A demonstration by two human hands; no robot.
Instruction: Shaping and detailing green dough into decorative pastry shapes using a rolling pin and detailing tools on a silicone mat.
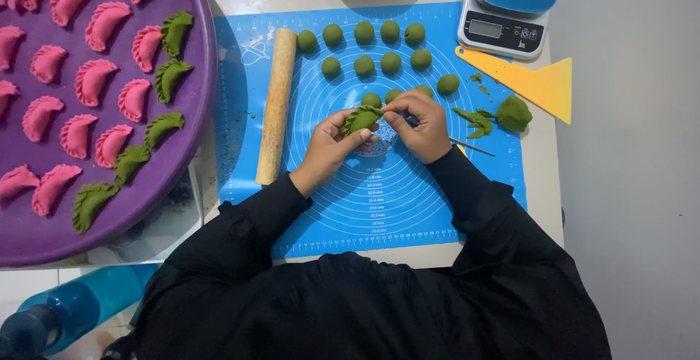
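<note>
At the centre of the frame, the left hand [329, 145] and right hand [421, 123] pinch a green dumpling [361, 118] between fingertips above the blue mat [408, 200]. Green dough balls [378, 48] sit above; a rolling pin [276, 105] lies left.

Both hands [379, 130] pinch a green dumpling [361, 119] above the blue mat [408, 200].
</note>
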